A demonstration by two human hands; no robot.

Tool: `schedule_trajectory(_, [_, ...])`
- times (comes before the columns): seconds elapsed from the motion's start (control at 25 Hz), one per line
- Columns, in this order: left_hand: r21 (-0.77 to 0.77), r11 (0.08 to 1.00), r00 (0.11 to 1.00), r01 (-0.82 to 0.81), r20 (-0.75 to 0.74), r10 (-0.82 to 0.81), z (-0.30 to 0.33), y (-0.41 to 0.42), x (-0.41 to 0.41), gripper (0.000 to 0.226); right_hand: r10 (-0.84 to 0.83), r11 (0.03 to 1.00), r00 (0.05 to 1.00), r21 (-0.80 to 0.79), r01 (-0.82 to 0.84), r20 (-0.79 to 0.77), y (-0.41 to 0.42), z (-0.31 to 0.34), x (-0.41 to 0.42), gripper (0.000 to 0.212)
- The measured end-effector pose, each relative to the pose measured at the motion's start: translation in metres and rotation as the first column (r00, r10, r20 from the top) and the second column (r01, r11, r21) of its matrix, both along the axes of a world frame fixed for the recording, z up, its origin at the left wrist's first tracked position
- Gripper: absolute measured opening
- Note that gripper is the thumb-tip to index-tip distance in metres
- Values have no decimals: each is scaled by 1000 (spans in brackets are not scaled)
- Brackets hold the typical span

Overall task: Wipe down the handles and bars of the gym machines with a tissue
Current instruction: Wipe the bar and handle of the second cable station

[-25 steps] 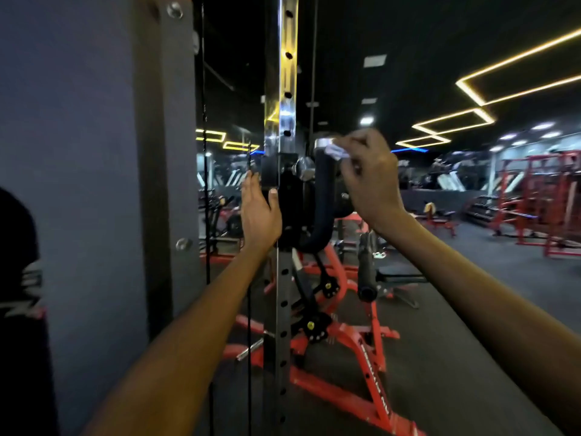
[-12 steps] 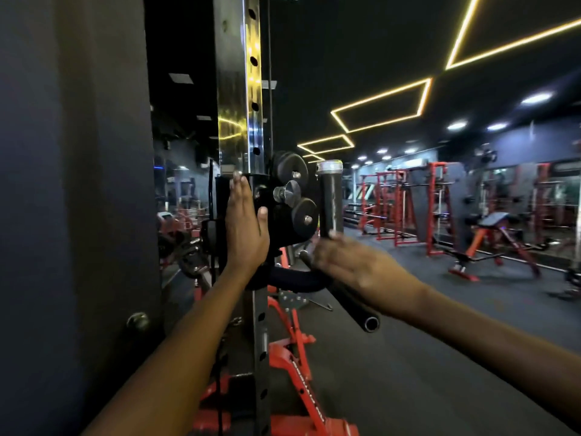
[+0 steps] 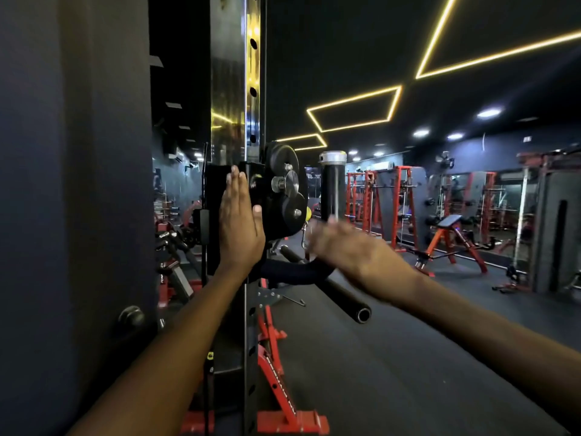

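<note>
My left hand [image 3: 240, 225] rests flat, fingers straight, against the black carriage [image 3: 284, 190] on the perforated steel upright [image 3: 235, 89]. A black upright handle with a silver cap [image 3: 331, 187] rises just right of the carriage. From it a curved black bar [image 3: 298, 272] sweeps down to a straight tube with an open end [image 3: 352, 305]. My right hand [image 3: 349, 250] is blurred with motion, palm down over the curved bar at the foot of the upright handle. No tissue shows in it, and its fingers are too smeared to read.
A dark grey panel [image 3: 72, 215] fills the left side. Red frame parts [image 3: 276, 372] stand on the floor below the bar. Red racks [image 3: 405, 202] and an incline bench [image 3: 452, 234] stand far right across dark rubber flooring [image 3: 408, 357].
My right hand dropped from the top of the upright handle, where it held a white tissue, down to the curved bar. The view swung right. My left hand stayed on the carriage.
</note>
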State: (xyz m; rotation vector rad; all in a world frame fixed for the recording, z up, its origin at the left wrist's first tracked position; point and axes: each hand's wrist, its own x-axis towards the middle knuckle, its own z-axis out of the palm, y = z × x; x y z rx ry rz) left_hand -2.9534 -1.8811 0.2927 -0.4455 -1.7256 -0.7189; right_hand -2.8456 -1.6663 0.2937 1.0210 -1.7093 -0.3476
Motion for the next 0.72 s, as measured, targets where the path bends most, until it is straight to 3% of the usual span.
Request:
schedule_trajectory(0.12, [9, 1000, 1000, -6, -9, 6, -2, 2, 1, 57, 59, 877, 998, -479, -34, 38, -12, 45, -4, 52])
schedule_trajectory(0.2, [8, 1000, 1000, -8, -4, 8, -7, 2, 2, 56, 139, 771, 983, -636, -34, 116, -25, 13, -4, 67])
schedule_trajectory(0.28, [14, 1000, 1000, -20, 2, 20, -14, 3, 3, 56, 207, 669, 967, -743, -28, 151, -39, -47, 1, 66])
schedule_trajectory(0.36, [13, 1000, 1000, -16, 1, 16, -17, 4, 5, 56, 334, 461, 933, -887, -41, 131, -48, -73, 17, 56])
schedule_trajectory(0.44, [7, 1000, 1000, -17, 0, 17, -17, 3, 4, 56, 419, 125, 908, -991, -50, 7, -49, -34, 19, 46])
schedule_trajectory(0.48, [7, 1000, 1000, -17, -3, 17, -16, 2, 4, 56, 438, 52, 899, -999, -6, 18, -46, -2, 18, 44])
schedule_trajectory(0.6, [19, 1000, 1000, -3, -5, 3, -17, 3, 3, 57, 649, 168, 739, -981, 94, 182, -41, 72, 18, 40])
schedule_trajectory(0.72, [27, 1000, 1000, 4, -5, -4, -19, 3, 3, 58, 676, 190, 688, -965, 183, 264, -45, 38, 18, 33])
